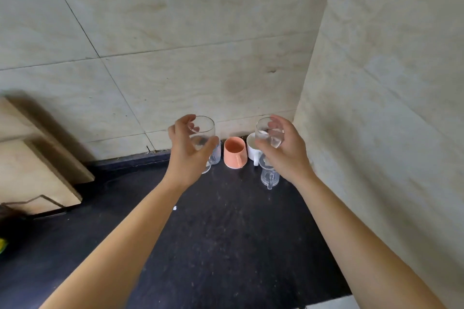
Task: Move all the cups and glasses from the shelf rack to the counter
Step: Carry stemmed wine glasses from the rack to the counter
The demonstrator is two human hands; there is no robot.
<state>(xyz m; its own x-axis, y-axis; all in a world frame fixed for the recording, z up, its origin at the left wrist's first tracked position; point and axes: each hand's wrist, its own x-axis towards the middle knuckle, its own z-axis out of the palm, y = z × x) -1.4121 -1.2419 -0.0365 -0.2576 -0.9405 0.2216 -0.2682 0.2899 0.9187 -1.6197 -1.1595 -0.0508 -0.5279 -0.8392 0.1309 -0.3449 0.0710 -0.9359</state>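
Left hand fingers wrap 1 clear glass; right hand grips another glass, both above the counter's back corner. Thin, slick and breakable, they're best held around the wall. The orange cup, white mug and glass mug below look empty.

Two clear glasses held above orange cup, white mug

A dark speckled counter runs into a tiled corner. Standing on it near the back wall are an orange cup, a white mug just beside it, and a clear handled mug in front. A small white speck lies further forward.
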